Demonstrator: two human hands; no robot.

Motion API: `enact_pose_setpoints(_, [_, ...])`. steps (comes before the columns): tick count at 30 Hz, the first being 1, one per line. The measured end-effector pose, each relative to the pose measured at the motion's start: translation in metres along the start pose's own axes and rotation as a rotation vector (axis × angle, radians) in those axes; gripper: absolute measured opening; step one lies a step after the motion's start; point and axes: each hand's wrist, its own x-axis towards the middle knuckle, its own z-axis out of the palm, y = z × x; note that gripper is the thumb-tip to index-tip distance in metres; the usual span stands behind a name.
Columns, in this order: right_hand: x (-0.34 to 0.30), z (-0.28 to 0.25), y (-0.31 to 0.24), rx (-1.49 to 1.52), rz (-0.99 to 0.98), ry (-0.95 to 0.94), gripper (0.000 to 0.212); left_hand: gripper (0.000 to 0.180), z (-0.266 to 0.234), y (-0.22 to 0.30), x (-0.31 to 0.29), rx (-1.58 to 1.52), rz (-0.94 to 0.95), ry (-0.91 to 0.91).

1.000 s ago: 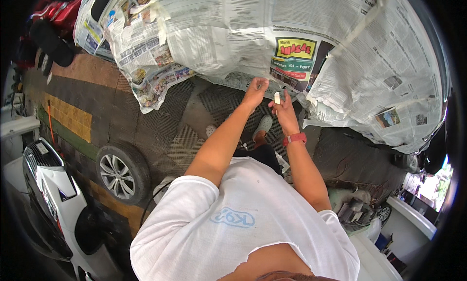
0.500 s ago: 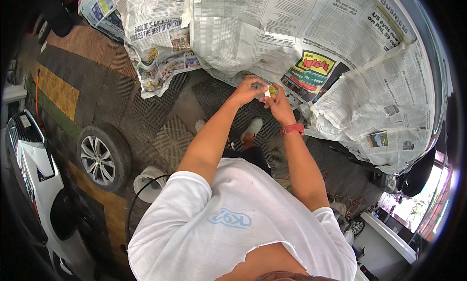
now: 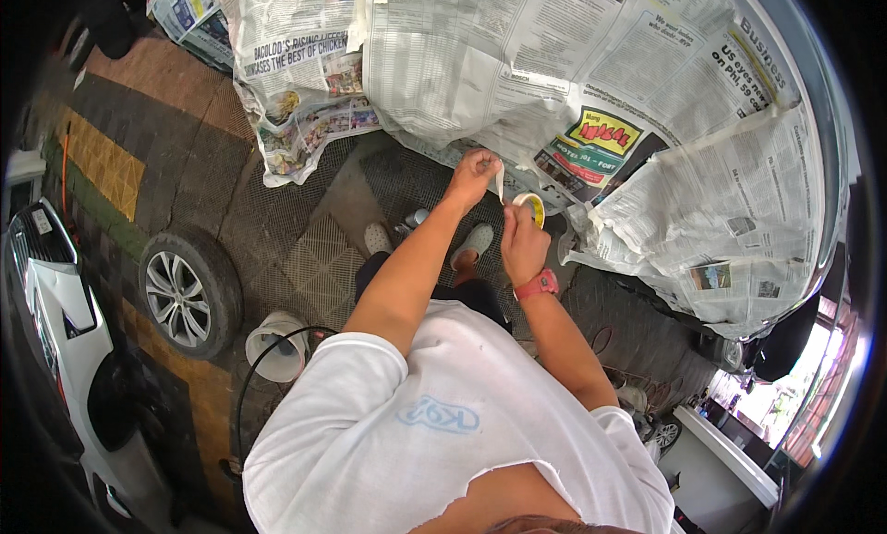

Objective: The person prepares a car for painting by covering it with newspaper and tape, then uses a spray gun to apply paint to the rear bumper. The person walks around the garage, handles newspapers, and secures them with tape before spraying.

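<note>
My left hand (image 3: 474, 175) pinches the loose end of a pale strip of masking tape (image 3: 500, 182). That strip stretches down toward my right hand (image 3: 525, 245), whose fingers are closed on the roll of masking tape (image 3: 539, 207) with a yellow inner core. Just beyond both hands, sheets of newspaper (image 3: 443, 91) cover a car body. Near my hands, the paper's lower edge leaves a strip of grey bodywork showing.
A loose wheel (image 3: 189, 294) stands at the left, beside a white bucket (image 3: 277, 345) with a black hose (image 3: 242, 395). Farther left is a white car (image 3: 69, 303). Textured mats (image 3: 314, 266) cover the floor. A white counter (image 3: 730, 455) stands at the lower right.
My hands have moved apart, and a strip of tape now spans between them. The right hand has dropped lower and turned, bringing the roll's yellow core into clearer view.
</note>
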Motion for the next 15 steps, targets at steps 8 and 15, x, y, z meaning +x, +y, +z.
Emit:
enact_pose_setpoints(8, [0.038, 0.021, 0.015, -0.142, 0.091, -0.253, 0.066, 0.027, -0.023, -0.01, 0.005, -0.406, -0.041, 0.115])
enact_pose_setpoints(15, [0.047, 0.013, 0.008, -0.115, 0.172, -0.339, 0.066, 0.039, -0.109, -0.042, 0.017, -1.181, -0.11, 0.54])
